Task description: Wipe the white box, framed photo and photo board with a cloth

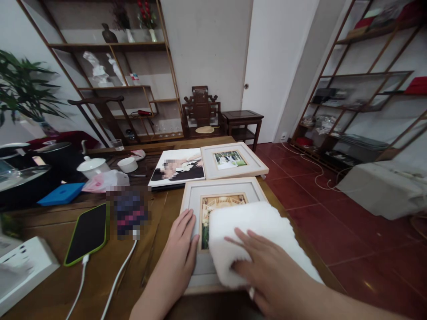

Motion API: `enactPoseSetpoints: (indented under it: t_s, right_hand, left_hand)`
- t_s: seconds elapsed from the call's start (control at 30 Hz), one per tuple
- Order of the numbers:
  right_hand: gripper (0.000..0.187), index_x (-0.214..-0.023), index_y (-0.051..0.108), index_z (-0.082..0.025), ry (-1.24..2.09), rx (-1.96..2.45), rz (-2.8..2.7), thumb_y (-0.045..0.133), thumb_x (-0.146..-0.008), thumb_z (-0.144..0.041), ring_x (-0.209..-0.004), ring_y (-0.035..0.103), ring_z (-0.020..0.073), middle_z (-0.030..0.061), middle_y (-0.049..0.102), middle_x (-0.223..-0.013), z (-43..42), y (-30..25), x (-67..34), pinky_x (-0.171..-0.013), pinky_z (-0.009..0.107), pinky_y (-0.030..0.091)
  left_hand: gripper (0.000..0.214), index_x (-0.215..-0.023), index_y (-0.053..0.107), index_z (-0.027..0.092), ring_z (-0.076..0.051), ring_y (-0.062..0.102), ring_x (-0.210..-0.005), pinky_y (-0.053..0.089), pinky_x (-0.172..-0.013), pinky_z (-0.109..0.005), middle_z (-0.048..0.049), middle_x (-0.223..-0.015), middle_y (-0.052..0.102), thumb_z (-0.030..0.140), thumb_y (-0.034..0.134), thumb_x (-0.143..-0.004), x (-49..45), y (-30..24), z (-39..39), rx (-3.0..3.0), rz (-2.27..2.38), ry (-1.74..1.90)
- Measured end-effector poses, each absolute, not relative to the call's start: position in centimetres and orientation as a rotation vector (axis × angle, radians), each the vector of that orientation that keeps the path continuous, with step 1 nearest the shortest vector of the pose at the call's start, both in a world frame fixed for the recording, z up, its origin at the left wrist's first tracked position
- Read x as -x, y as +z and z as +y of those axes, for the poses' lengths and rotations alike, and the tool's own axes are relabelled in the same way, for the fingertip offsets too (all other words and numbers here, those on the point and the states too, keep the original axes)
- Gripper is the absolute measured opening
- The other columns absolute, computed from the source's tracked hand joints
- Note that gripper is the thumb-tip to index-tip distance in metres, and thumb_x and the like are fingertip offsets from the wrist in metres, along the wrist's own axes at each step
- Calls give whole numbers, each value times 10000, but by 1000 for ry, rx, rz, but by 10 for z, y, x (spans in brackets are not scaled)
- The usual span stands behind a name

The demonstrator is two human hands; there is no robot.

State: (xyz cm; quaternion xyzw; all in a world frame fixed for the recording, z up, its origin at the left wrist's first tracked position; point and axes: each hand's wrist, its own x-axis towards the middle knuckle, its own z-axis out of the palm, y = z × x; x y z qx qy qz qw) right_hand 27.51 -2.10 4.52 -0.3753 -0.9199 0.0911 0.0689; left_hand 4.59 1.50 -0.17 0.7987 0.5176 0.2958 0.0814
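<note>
A pale wooden picture frame [220,189] with a photo lies flat on the wooden table [160,213] right in front of me. My left hand [182,246] rests flat on the frame's left border, fingers stretched out. My right hand [263,262] presses a fluffy white cloth [253,226] down on the frame's glass, fingers spread over the cloth. The cloth hides most of the photo.
A second framed photo [233,160] and a frameless print [176,168] lie further back. A phone in a green case [87,233] with white cables, a blue box [62,194], white cups and dark pots stand at the left. Shelves line the walls; red tiled floor lies to the right.
</note>
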Motion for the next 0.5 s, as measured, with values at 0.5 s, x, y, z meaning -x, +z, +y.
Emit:
enactPoseSetpoints:
  t_s: [0.5]
  right_hand:
    - [351, -1072, 608, -117, 28, 1249, -2748, 466, -764, -27, -1292, 342, 354, 192, 509, -1305, 45, 58, -275, -1027, 556, 283]
  left_hand:
    - [402, -1281, 466, 127, -266, 343, -1328, 353, -1061, -514, -169, -1373, 457, 264, 364, -918, -46, -1, 15, -2407, 1554, 866]
